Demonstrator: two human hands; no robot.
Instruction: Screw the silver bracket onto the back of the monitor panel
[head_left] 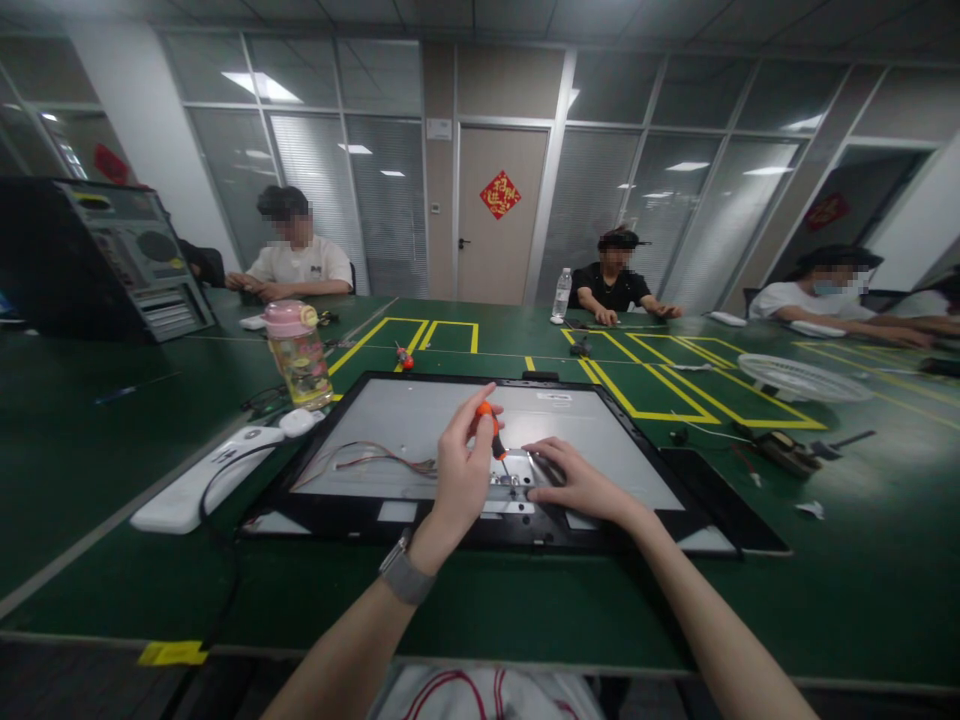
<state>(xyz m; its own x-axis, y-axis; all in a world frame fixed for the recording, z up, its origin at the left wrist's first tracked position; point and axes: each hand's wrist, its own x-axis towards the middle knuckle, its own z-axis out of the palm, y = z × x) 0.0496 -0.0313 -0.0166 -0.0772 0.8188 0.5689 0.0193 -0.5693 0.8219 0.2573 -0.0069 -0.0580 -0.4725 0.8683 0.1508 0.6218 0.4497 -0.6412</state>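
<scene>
A flat monitor panel with a black frame [330, 510] and a grey metal back [600, 420] lies on the green table. My left hand [463, 455] is closed around an orange and black screwdriver [495, 435]. The tool slants, its tip down at a small metal bracket [517, 490] near the panel's front edge. Just right of the tip, my right hand [574, 480] rests low over the bracket, fingers bent with thumb and forefinger apart around its right side. Thin coloured wires [386, 455] run leftward from under my left hand.
Left of the panel stand a pink-lidded bottle [300, 355] and a white power bank-like case [210, 480] with a black cable. A red screwdriver [405, 357] lies behind. A computer tower [112, 260] is far left. Several people sit across the table [480, 600].
</scene>
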